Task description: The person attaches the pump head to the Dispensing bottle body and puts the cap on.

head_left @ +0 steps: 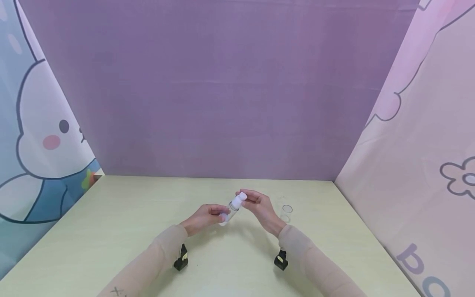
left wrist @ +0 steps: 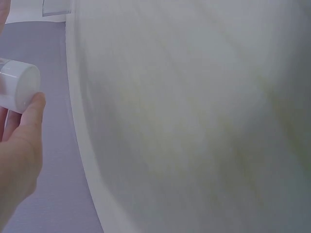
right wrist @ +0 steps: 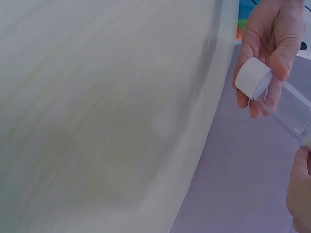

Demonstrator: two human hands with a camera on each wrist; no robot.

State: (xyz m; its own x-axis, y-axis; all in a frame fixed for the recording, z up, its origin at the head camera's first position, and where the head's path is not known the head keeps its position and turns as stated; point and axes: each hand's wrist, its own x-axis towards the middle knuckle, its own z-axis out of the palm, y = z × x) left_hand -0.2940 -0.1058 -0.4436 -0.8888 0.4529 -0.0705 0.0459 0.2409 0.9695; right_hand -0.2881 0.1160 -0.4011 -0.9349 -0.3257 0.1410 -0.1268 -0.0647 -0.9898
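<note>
A small clear bottle (head_left: 232,211) with a white stepped top (head_left: 237,200) and a white base (right wrist: 253,77) is held tilted above the table, its top toward the upper right. My left hand (head_left: 205,218) grips it around the white base, thumb on the near side. At the other end my right hand (head_left: 262,208) holds the white top between thumb and fingers. The left wrist view catches the white base (left wrist: 22,85) with left fingers (left wrist: 33,114) against it. In the right wrist view the right hand (right wrist: 301,191) is partly cut off by the frame edge.
A transparent cylindrical cover (head_left: 286,213) stands on the pale wood-grain table (head_left: 319,255), beyond the right wrist. Behind the table rises a purple backdrop (head_left: 222,90). Printed cartoon curtains (head_left: 48,123) flank both sides. Black wrist-camera mounts (head_left: 181,259) hang under both forearms.
</note>
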